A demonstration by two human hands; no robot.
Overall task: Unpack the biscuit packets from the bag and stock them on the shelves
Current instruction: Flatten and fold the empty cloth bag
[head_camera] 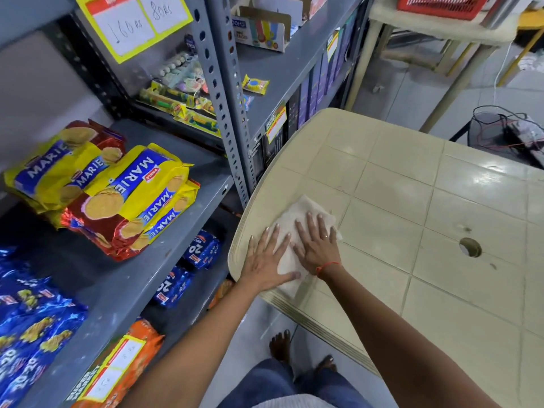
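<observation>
A folded white bag [306,212] lies flat at the near left corner of a cream plastic table [412,201]. My left hand [266,260] and my right hand [316,244] press down on it side by side, fingers spread and flat. Yellow and red Marie biscuit packets [117,195] are stacked on the grey metal shelf [164,251] to the left. Blue 20-20 biscuit packets [32,319] lie at the near left end of that shelf, and more of them [188,269] sit on the shelf below.
An orange packet [123,360] with a price label lies on the lower shelf front. Upper shelves hold small sweets, a display box [260,30] and dark boxes. A second cream table with a red basket [438,4] stands behind. Cables lie on the floor at right.
</observation>
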